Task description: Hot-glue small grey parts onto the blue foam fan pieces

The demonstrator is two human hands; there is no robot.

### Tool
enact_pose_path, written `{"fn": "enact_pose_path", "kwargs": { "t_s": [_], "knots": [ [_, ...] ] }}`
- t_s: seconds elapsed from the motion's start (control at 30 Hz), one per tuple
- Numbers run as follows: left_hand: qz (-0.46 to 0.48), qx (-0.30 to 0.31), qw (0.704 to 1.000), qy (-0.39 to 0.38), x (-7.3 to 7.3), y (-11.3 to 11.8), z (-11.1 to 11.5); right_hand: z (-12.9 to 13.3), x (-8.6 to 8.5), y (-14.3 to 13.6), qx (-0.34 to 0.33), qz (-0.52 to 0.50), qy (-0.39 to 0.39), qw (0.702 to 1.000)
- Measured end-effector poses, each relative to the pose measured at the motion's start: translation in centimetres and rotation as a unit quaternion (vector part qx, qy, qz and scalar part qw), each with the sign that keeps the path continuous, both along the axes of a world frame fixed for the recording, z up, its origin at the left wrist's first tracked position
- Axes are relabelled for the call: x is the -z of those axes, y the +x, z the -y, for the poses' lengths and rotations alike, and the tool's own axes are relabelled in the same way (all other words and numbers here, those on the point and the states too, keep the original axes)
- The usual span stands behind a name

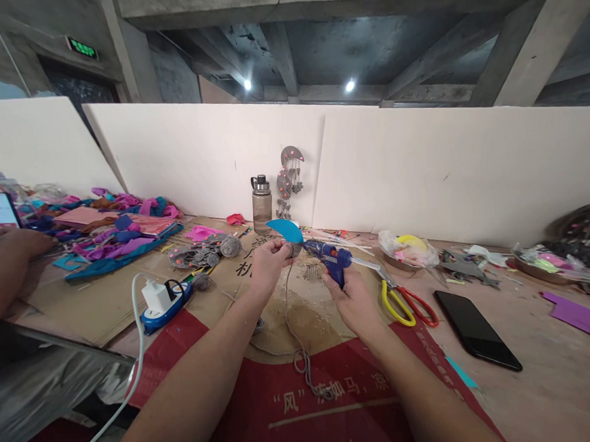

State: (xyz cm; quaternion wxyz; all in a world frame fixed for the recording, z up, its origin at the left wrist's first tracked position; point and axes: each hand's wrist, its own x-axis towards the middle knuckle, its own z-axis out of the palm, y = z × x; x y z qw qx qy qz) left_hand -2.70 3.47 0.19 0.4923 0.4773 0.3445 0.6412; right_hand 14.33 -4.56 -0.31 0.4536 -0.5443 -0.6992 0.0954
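My left hand (268, 265) is closed, pinching a blue crescent-shaped felt piece (286, 230) above the table. Grey yarn (287, 300) hangs from under those fingers and trails down in loose loops. My right hand (354, 301) grips a blue glue gun (332, 257), its nozzle pointing left at the lower end of the crescent. Whether the nozzle touches the felt I cannot tell. Scissors (407, 302) with one yellow and one red handle lie just right of my right hand.
A black phone (477, 330) lies at the right. On the left are a blue power strip (166, 308) with a white charger and a heap of coloured felt (113, 240). A bottle (262, 206) stands behind. Another person's hand (19, 245) is at far left.
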Motion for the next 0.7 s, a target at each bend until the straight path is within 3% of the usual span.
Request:
{"fn": "enact_pose_path", "kwargs": {
  "t_s": [0.43,0.6,0.67,0.7],
  "knots": [
    [0.051,0.031,0.997,-0.038,-0.5,-0.2,0.1,-0.8,0.5,0.7,0.000,-0.092,-0.023,0.995],
    [0.066,0.037,0.996,-0.050,-0.7,0.0,0.3,-3.8,2.9,2.0,-0.058,-0.238,-0.162,0.956],
    [0.067,0.036,0.996,-0.049,-0.8,0.1,0.4,-4.9,4.1,2.9,-0.049,-0.230,-0.190,0.953],
    [0.069,0.037,0.996,-0.047,-0.8,0.1,0.4,-5.2,4.5,3.4,-0.031,-0.188,-0.167,0.967]
  ]
}}
